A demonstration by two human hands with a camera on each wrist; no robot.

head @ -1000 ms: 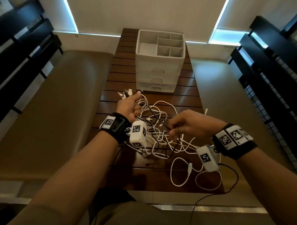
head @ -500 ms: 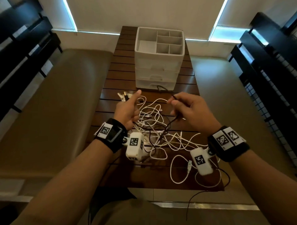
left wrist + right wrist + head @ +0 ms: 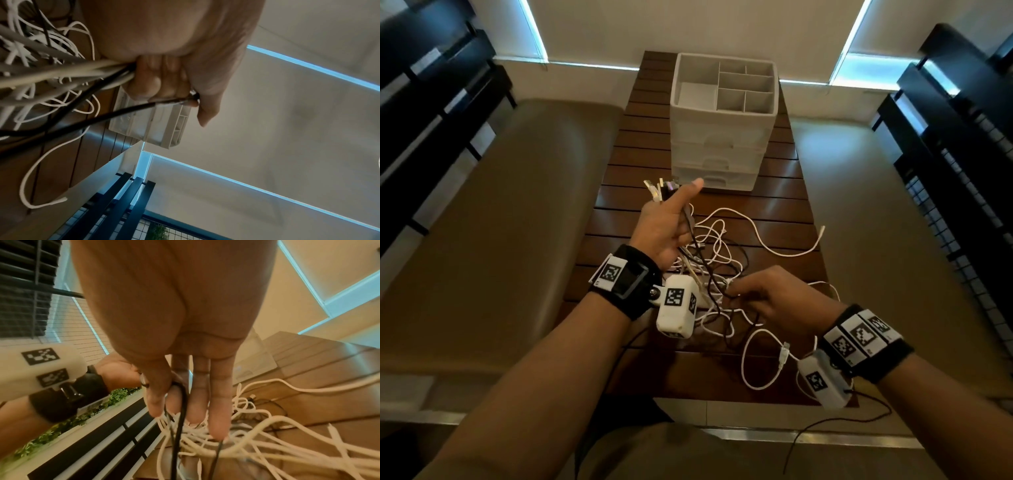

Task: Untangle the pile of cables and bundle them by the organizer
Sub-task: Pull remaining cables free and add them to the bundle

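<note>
1. Standing beyond the left hand [image 3: 664, 226] on the slatted table [image 3: 784, 212] is the white organizer [image 3: 722, 137].
2. Between and below both hands, the tangled cables [image 3: 715, 260] are spread.
3. Several cable ends [image 3: 659, 190] are clenched in the left hand's curled fingers.
4. A black cable [image 3: 180, 410] is pinched by the right hand [image 3: 774, 301], just beside the left wrist.

My right hand [image 3: 777, 301] drops from near the organizer [image 3: 722, 137] back into the cables [image 3: 719, 260]. My left hand [image 3: 666, 226] lifts slightly.
</note>
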